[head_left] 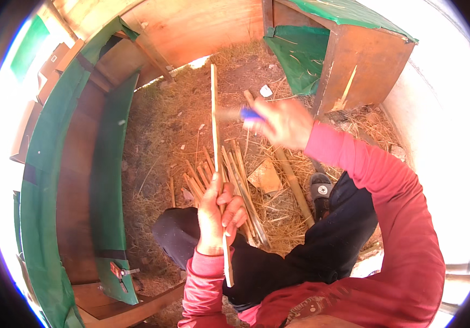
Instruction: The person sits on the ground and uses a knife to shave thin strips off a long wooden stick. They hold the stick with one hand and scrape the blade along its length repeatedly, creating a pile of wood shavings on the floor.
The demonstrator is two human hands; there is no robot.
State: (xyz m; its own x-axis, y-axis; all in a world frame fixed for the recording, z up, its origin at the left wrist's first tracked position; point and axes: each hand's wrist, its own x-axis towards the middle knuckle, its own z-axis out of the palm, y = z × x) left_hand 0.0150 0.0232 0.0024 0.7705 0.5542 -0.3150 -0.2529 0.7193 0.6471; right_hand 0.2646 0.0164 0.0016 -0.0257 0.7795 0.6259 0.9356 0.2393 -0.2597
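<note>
My left hand (pixel 219 214) is closed around a long, thin pale bamboo strip (pixel 214 117), which stands nearly upright in the picture and runs down past my wrist. In my right hand (pixel 289 124) is a blue-handled knife (pixel 250 113), its blade smeared by motion and pointing at the upper part of the strip. Whether the blade touches the strip I cannot tell. Between my legs, beyond my left hand, lies a loose pile of split strips (pixel 238 177). A flat tan piece (pixel 265 176) lies just right of that pile.
A thicker pole (pixel 294 188) lies on the straw-littered ground near my right foot. Along the left runs a long green-covered wooden bench (pixel 109 180), with a small red-and-metal tool (pixel 119 271) at its near end. A wooden cabinet (pixel 363 68) with a green top stands at the far right.
</note>
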